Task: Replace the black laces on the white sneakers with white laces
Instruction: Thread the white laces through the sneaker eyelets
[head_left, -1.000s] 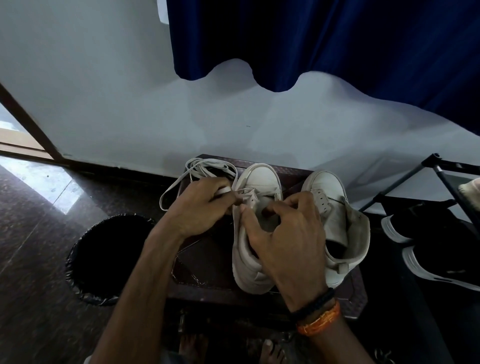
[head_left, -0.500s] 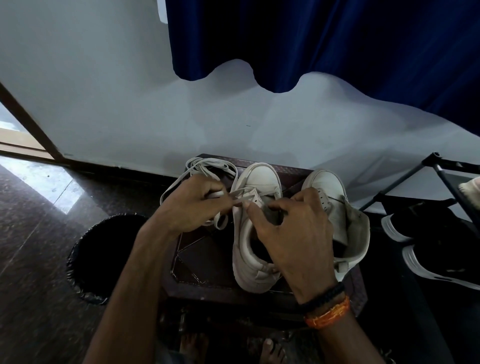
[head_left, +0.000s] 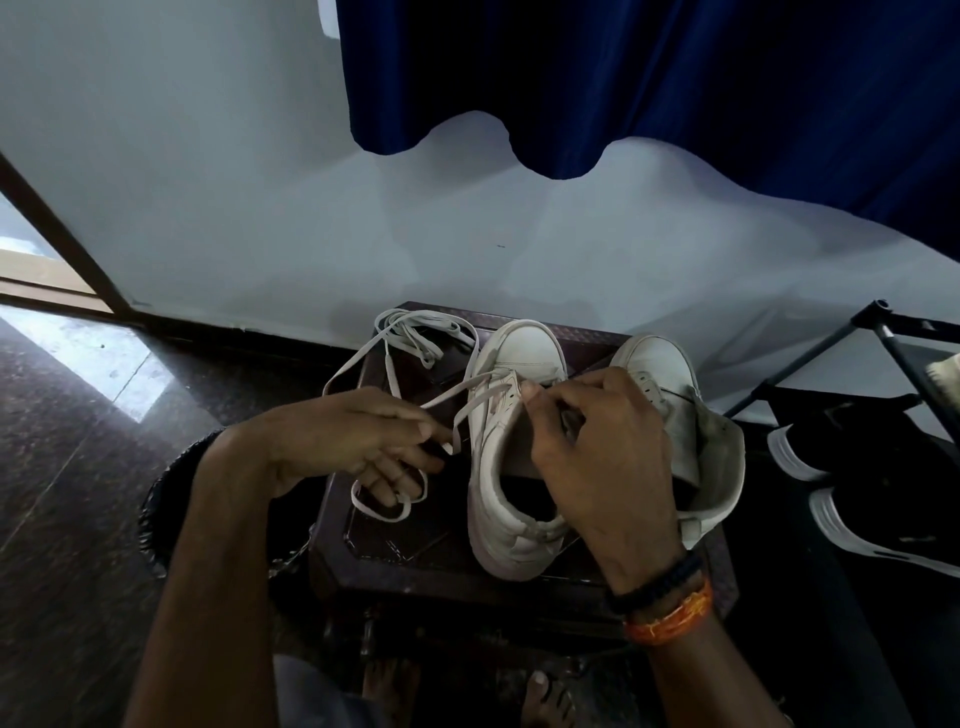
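Note:
Two white high-top sneakers stand side by side on a small dark wooden stool (head_left: 415, 551). The left sneaker (head_left: 511, 499) has a white lace (head_left: 470, 408) running out of its front eyelets. My left hand (head_left: 353, 441) pinches that lace and holds it off to the left; a loop of it hangs under my fingers. My right hand (head_left: 597, 447) holds the eyelet flap and tongue of the left sneaker. The right sneaker (head_left: 696, 431) has bare eyelets and is partly hidden behind my right hand. A second white lace (head_left: 421, 332) lies bunched at the stool's far left corner.
A black lined waste bin (head_left: 166, 509) stands on the dark floor left of the stool. A black shoe rack (head_left: 883, 332) with black-and-white shoes (head_left: 883, 525) is at the right. A white wall and a blue curtain (head_left: 675, 78) are behind. My bare feet (head_left: 545, 691) show below the stool.
My left hand has drawn the white lace down and to the left, away from the sneaker, lengthening the strand. My right hand stayed on the left sneaker's eyelets.

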